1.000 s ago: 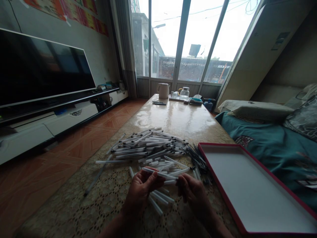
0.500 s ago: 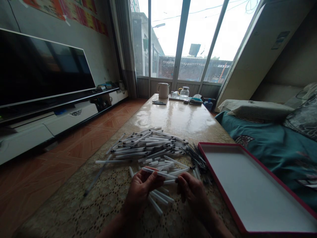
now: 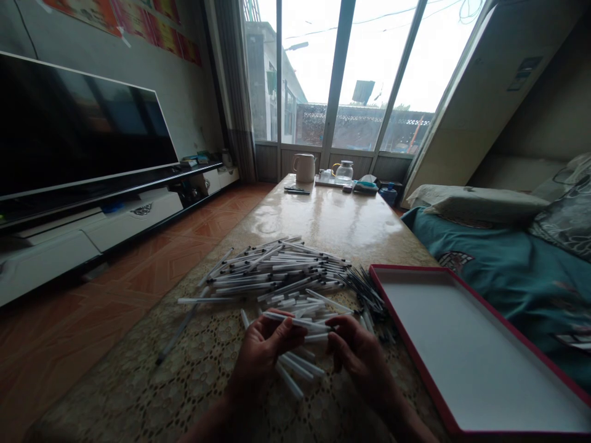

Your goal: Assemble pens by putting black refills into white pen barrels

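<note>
My left hand (image 3: 264,349) is closed around a white pen (image 3: 295,321), thumb along its side. The pen lies nearly level, pointing right, with a dark end. At that end is my right hand (image 3: 357,351), its index finger and thumb around the tip. Just beyond both hands spreads a heap of white pens with dark tips (image 3: 272,271). Shorter white tubes (image 3: 295,367) lie beneath and between my hands. Thin dark refills (image 3: 367,289) are bunched to the right of the heap, partly hidden by my right hand.
A shallow box lid with a red rim (image 3: 406,335) and white inside lies at the table's right. The table (image 3: 203,381) has a lacy patterned cover. At its far end stand a kettle (image 3: 305,168), a glass jar (image 3: 344,172) and a tissue pack (image 3: 365,186).
My right index finger has lifted onto the pen's dark end, and the thumb has spread a little below it. My left hand and the pen have hardly moved.
</note>
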### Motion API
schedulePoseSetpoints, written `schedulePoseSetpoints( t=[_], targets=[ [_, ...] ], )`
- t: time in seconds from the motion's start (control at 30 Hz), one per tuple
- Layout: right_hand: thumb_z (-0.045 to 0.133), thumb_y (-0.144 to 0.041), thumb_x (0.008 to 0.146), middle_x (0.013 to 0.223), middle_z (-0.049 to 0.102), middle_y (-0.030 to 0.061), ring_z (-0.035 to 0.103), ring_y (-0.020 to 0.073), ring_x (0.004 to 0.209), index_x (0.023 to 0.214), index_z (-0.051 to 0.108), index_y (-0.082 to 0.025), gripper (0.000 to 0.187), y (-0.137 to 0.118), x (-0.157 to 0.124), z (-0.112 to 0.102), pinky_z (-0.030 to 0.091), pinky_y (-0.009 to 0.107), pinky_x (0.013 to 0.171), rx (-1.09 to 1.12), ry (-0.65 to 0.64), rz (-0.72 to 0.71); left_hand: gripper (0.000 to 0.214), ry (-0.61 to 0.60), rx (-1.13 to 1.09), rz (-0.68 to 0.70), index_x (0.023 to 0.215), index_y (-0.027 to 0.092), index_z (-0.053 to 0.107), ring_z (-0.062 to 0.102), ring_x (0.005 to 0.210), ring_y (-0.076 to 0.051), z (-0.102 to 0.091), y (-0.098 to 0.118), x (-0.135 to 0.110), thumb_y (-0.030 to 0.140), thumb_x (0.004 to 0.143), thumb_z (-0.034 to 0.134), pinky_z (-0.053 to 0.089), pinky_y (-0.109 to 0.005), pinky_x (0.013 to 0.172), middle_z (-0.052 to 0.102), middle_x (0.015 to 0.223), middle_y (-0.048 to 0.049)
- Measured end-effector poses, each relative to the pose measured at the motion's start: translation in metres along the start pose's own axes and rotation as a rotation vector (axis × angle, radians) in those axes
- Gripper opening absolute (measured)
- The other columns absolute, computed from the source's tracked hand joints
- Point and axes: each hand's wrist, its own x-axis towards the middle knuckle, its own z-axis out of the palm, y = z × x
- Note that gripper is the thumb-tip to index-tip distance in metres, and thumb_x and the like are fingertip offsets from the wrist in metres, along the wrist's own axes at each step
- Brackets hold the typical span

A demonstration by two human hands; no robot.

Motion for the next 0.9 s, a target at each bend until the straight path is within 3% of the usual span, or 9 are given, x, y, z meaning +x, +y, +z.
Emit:
schedulePoseSetpoints(
  t=[0.23,0.4,0.57,0.7,0.9],
  targets=[
    [0.04,-0.051,0.092,0.052,0.054,-0.0024,0.042,0.0063,0.037,0.07,0.054,-0.016,0.043,0.004,0.0,0.001,0.03,0.017,0.037,0.002,-0.023,0.046,0.03,-0.002,0.02,0.01,0.077,0.012,0.065,0.07,0.063,-0.022,0.001,0.001,-0.001,0.031,0.059,0.082,0.057,-0.029,0.06,0.072,0.065,-0.0069],
    [0.053,-0.049,0.086,0.06,0.057,-0.0024,0.049,0.0082,0.042,0.088,0.056,-0.016,0.033,-0.002,0.001,0.0,0.037,0.018,0.041,0.052,-0.023,0.035,0.029,0.001,0.015,0.015,0.075,0.013,0.065,0.07,0.062,-0.021,0.001,0.002,-0.001,0.031,0.061,0.081,0.057,-0.029,0.061,0.072,0.067,-0.0064],
    [0.037,-0.054,0.092,0.051,0.056,-0.0021,0.042,0.0061,0.032,0.074,0.055,-0.015,0.046,0.007,0.0,0.001,0.027,0.017,0.033,0.076,-0.03,0.08,0.029,-0.01,0.027,0.011,0.077,0.013,0.065,0.069,0.06,-0.019,0.002,0.002,-0.001,0.03,0.061,0.081,0.056,-0.026,0.057,0.072,0.065,-0.0064],
    [0.045,-0.05,0.09,0.055,0.057,-0.0021,0.046,0.0066,0.037,0.073,0.054,-0.016,0.04,0.006,0.0,0.0,0.032,0.017,0.036,0.07,-0.029,0.05,0.03,-0.002,0.029,0.008,0.077,0.012,0.065,0.07,0.063,-0.021,0.001,0.002,-0.001,0.031,0.061,0.082,0.057,-0.028,0.06,0.073,0.066,-0.007],
    [0.056,-0.049,0.085,0.066,0.063,-0.0001,0.055,0.0094,0.042,0.095,0.055,-0.016,0.034,-0.002,0.002,0.002,0.04,0.019,0.04,0.207,-0.04,0.074,0.032,-0.005,0.025,-0.003,0.076,0.013,0.065,0.071,0.064,-0.022,-0.001,0.001,0.001,0.032,0.059,0.082,0.057,-0.028,0.06,0.073,0.066,-0.0075]
  ],
)
